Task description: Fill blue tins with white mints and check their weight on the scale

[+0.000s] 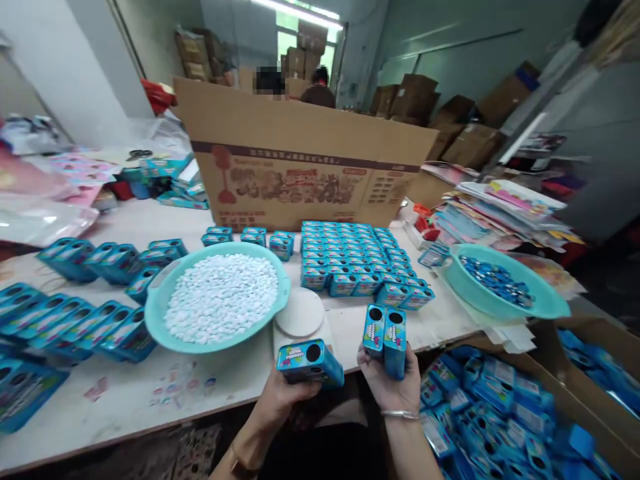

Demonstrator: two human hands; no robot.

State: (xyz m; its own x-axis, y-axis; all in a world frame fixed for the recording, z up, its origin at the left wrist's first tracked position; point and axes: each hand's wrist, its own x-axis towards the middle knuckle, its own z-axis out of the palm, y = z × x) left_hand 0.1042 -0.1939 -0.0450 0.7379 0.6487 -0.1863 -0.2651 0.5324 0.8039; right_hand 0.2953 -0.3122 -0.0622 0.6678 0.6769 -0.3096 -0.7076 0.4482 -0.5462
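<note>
Nearest to us, at the table's front edge: our left hand [280,400] is closed around one small blue tin [310,363], held on its side with its round hole facing up and towards us. Our right hand [393,387], a bangle at the wrist, is closed around a pair of blue tins [385,337], held upright side by side and touching, round holes in their top ends. Both hands are just off the table edge, near each other but apart.

Below right of the right hand: an open carton [575,393] filled with loose blue tins.

On the white table [125,400], just beyond the hands: a white round disc [300,312]. Left of it, touching or nearly so, a teal basin [160,320] heaped with small white tablets [223,293]. Further left, rows of blue tins lying flat [75,323].

Mid-table: a block of upright tins in tight rows [350,257]. To the right, a second teal basin [540,303] holding small dark blue pieces; we cannot tell what they are.

Far: a large cardboard box [300,160] standing open behind the block, stacked printed sheets [500,213] at right, and two people behind the box, mostly hidden.
</note>
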